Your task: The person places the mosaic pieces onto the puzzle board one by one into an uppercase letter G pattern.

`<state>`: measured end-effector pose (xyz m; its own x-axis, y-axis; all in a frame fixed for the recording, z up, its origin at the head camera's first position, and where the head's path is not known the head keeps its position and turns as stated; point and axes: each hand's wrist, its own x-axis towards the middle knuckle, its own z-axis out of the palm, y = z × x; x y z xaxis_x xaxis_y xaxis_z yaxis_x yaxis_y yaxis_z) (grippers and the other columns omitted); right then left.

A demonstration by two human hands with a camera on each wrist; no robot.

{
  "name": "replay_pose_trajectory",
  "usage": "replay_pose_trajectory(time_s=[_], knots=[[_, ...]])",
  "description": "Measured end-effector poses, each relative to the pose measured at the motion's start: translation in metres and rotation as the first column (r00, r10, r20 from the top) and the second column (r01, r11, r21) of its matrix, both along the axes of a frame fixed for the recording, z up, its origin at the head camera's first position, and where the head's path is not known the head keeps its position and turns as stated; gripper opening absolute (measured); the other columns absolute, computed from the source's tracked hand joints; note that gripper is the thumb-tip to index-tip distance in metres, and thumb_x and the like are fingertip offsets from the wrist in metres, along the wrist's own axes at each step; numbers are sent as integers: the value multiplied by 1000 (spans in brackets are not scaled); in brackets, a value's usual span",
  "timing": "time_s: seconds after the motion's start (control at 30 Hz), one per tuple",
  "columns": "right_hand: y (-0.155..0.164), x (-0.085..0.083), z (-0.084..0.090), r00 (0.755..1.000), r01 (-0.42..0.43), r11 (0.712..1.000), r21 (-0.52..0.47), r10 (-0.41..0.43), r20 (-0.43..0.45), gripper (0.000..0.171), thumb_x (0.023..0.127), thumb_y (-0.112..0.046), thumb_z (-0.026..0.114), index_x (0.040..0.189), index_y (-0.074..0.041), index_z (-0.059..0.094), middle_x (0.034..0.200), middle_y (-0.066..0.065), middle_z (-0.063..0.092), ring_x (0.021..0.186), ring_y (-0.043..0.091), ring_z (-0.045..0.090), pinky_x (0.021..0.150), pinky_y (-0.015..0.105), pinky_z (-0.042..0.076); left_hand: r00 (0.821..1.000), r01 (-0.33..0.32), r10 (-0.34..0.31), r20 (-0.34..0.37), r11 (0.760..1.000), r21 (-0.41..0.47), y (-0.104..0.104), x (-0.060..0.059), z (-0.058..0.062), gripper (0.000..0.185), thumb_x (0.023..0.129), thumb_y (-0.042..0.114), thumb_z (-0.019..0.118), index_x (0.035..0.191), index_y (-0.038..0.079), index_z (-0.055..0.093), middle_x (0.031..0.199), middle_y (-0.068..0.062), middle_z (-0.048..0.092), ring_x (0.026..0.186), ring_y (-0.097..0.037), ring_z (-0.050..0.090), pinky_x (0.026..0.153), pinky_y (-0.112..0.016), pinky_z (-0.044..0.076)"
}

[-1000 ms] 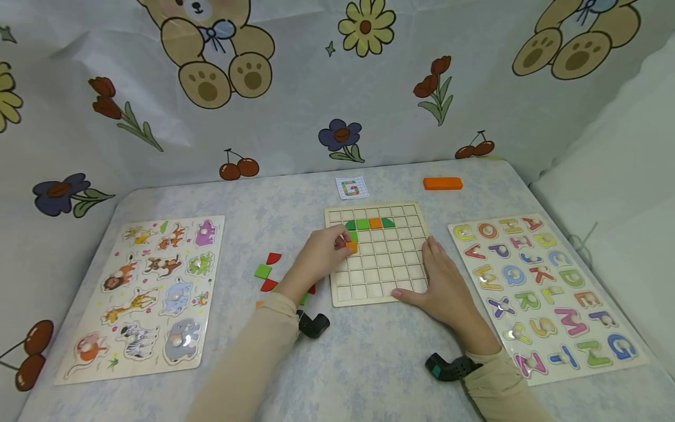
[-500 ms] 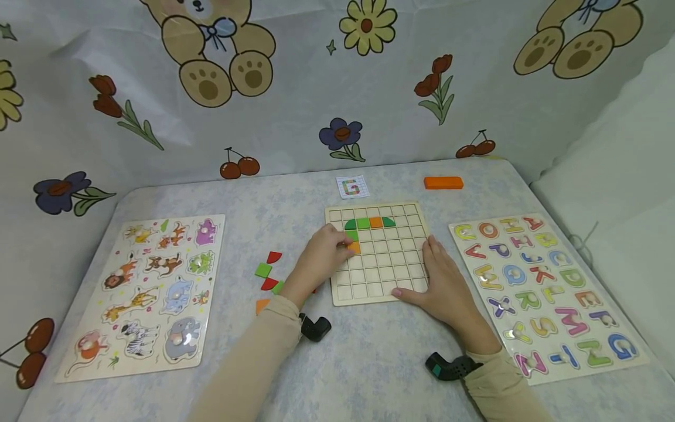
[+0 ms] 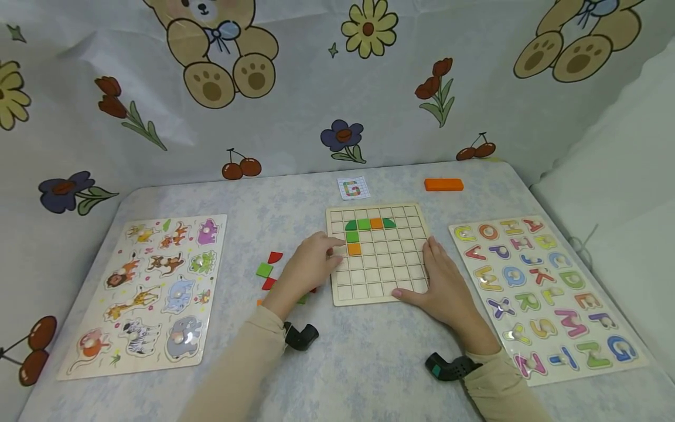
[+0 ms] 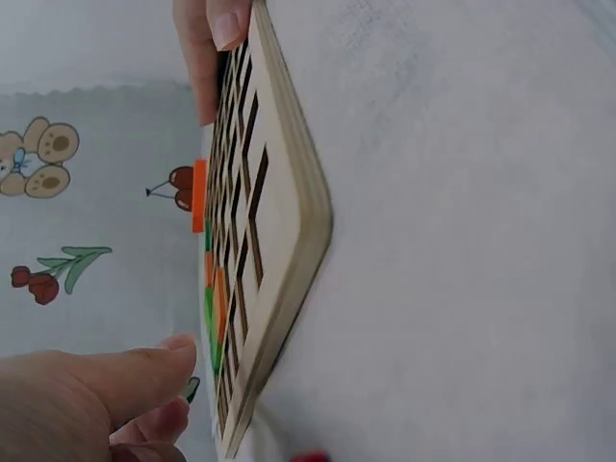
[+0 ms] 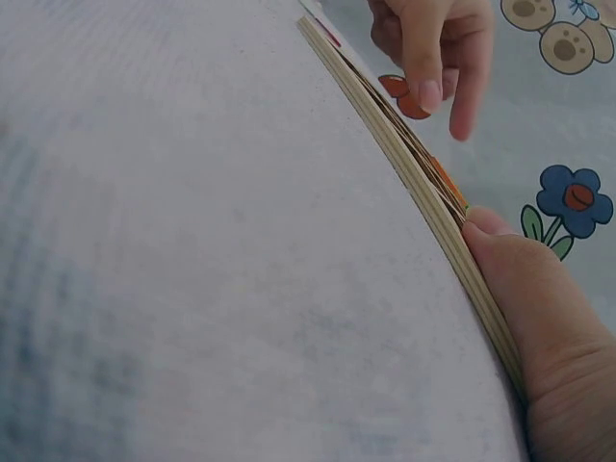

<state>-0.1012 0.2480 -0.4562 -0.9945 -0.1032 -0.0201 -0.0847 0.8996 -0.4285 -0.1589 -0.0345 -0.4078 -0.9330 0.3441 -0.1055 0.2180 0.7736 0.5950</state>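
I see my left hand (image 3: 308, 266) loose by the orange tile (image 3: 354, 248), pinching nothing; my right hand (image 3: 440, 281) lies flat, holding the grid board (image 3: 390, 281).

3 puzzle boards (image 3: 377, 290); 6 tiles in grid (image 3: 354, 248); 1 card (image 3: 353, 188); 1 orange block (image 3: 443, 184).

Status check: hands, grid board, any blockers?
Left hand open at grid board left edge. Right hand open, bracing right edge. Orange tile seated. Nothing blocking.

A coloured "G" shows on the small card (image 3: 353, 188); alphabet letters fill the letter board (image 3: 543, 293).
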Motion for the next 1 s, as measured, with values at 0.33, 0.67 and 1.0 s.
replay_pose_trajectory(time_s=[0.33, 0.67, 1.0], knots=[[0, 1, -2, 1000, -2, 1000, -2, 2, -6, 132, 71, -76, 71, 157, 3, 10, 166, 19, 3, 153, 42, 11, 120, 59, 18, 997, -68, 73, 31, 987, -144, -80, 21, 21, 47, 94, 19, 66, 137, 11, 51, 115, -11, 61, 90, -23, 59, 81, -40, 52], [0, 1, -1, 1000, 3, 1000, -2, -3, -7, 132, 70, -76, 71, 157, 2, 9, 167, 18, 2, 153, 42, 11, 120, 60, 18, 998, -55, 49, -34, 976, -210, -127, 38, 10, 36, 94, 10, 65, 130, 10, 61, 112, -12, 61, 95, -25, 62, 82, -44, 53], [0, 0, -2, 1000, -1, 1000, 2, 1, -2, 132, 71, -76, 71, 157, 2, 9, 167, 17, 2, 153, 42, 11, 119, 60, 17, 997, -74, 70, -33, 982, -176, -130, 29, 7, 20, 89, 8, 73, 107, 7, 63, 102, -11, 61, 88, -24, 58, 79, -43, 51]])
